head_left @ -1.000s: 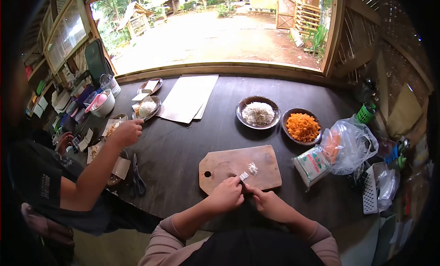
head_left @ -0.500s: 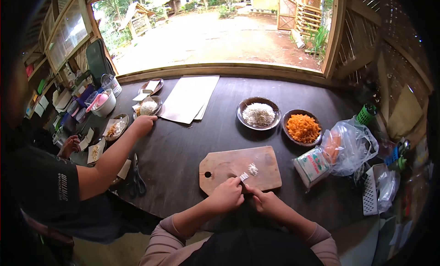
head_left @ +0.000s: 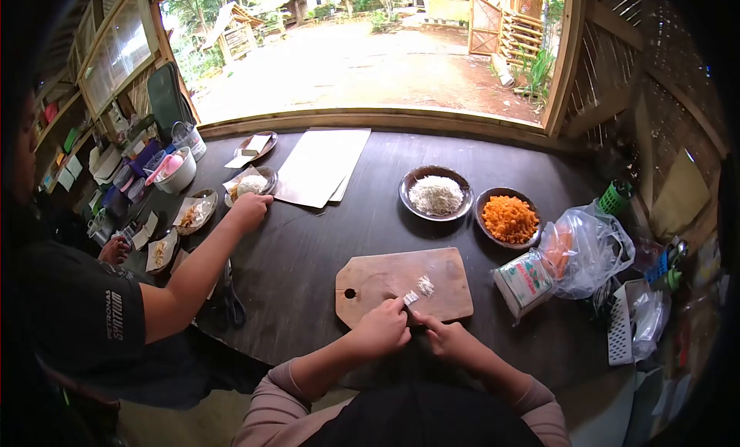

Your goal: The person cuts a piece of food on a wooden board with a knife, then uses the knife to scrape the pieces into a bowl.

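Observation:
Over the near edge of a wooden cutting board, my left hand is closed with its fingertips on a small white piece of food. My right hand is closed around a knife, mostly hidden between the two hands; its dark blade shows slightly beside the white piece. A little pile of thin white cut strips lies on the board just beyond. Behind the board stand a bowl of shredded white food and a bowl of chopped orange food.
A co-worker's arm reaches in from the left, its hand by a plate of white food. Scissors, paper sheets and more small plates lie on that side. A printed packet and plastic bag sit right.
The co-worker's hand has shifted slightly right and their arm now covers part of the scissors. My own hands and the cut strips look almost the same.

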Tool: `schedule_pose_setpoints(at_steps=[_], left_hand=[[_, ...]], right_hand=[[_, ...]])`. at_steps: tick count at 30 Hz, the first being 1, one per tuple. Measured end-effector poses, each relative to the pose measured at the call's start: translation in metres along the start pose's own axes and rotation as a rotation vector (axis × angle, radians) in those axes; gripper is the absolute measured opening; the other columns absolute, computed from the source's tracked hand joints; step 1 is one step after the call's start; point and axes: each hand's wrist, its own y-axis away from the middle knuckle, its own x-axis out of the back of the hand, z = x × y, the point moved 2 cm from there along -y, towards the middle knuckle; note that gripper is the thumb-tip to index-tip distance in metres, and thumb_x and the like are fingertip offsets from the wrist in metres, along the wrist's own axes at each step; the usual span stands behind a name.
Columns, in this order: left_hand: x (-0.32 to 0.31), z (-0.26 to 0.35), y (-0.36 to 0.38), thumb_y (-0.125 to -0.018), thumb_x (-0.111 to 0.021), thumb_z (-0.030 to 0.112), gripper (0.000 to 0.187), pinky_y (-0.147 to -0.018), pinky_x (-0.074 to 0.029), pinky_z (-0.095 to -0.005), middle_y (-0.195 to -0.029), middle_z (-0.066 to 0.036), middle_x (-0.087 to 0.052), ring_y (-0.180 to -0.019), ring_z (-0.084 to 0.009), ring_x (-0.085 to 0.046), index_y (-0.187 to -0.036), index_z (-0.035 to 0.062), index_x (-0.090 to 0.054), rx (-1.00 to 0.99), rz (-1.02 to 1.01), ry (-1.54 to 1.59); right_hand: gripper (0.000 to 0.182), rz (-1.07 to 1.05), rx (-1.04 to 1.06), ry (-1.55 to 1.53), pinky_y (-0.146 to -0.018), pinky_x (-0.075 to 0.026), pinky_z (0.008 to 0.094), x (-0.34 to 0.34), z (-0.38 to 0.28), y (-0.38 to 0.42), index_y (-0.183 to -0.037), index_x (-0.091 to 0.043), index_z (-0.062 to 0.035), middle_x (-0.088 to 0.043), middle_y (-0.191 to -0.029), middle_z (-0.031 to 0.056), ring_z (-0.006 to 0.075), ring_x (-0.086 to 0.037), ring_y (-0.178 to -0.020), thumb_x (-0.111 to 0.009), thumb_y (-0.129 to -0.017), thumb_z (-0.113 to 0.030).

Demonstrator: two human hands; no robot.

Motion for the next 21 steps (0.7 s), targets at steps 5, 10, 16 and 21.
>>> schedule_pose_setpoints(at_steps=[5, 10, 16, 21], left_hand=[[0.002, 0.0, 0.0, -0.084, -0.061, 0.021, 0.03, -0.093, -0.049, -0.0419, -0.108, -0.019, -0.058, -0.106, -0.0346, -0.057, -0.097, -0.0051, -0.064, 0.041, -0.051, 0.006], [-0.002, -0.003, 0.0, -0.084, -0.061, 0.022, 0.029, -0.091, -0.049, -0.0417, -0.106, -0.018, -0.059, -0.103, -0.0337, -0.058, -0.097, -0.0035, -0.065, 0.026, -0.044, -0.023], [0.001, -0.001, -0.001, -0.084, -0.062, 0.023, 0.029, -0.087, -0.051, -0.041, -0.104, -0.016, -0.06, -0.101, -0.0321, -0.06, -0.097, -0.0017, -0.066, 0.041, -0.072, -0.062], [-0.001, -0.003, -0.001, -0.084, -0.061, 0.025, 0.028, -0.085, -0.052, -0.0401, -0.103, -0.015, -0.061, -0.099, -0.0309, -0.06, -0.095, -0.001, -0.066, 0.047, -0.061, -0.083]], right_hand=[[0.048, 0.055, 0.084, 0.102, -0.065, -0.053, 0.048, -0.011, 0.003, -0.01, -0.139, -0.05, -0.0139, -0.064, -0.076, 0.026, 0.0409, -0.066, -0.067, -0.052, -0.092, -0.009], [0.05, -0.029, 0.067, 0.057, -0.065, -0.053, 0.0484, 0.005, -0.005, 0.001, -0.142, -0.048, -0.0149, -0.064, -0.075, 0.0263, 0.0415, -0.065, -0.066, -0.051, -0.092, -0.009], [0.052, -0.017, -0.014, 0.129, -0.065, -0.052, 0.0496, -0.01, 0.003, -0.005, -0.141, -0.048, -0.0155, -0.064, -0.075, 0.0262, 0.0417, -0.065, -0.066, -0.052, -0.09, -0.008], [0.052, -0.016, 0.033, 0.114, -0.064, -0.052, 0.0499, -0.005, -0.002, -0.003, -0.141, -0.047, -0.0139, -0.064, -0.075, 0.0262, 0.0419, -0.065, -0.067, -0.052, -0.09, -0.008]])
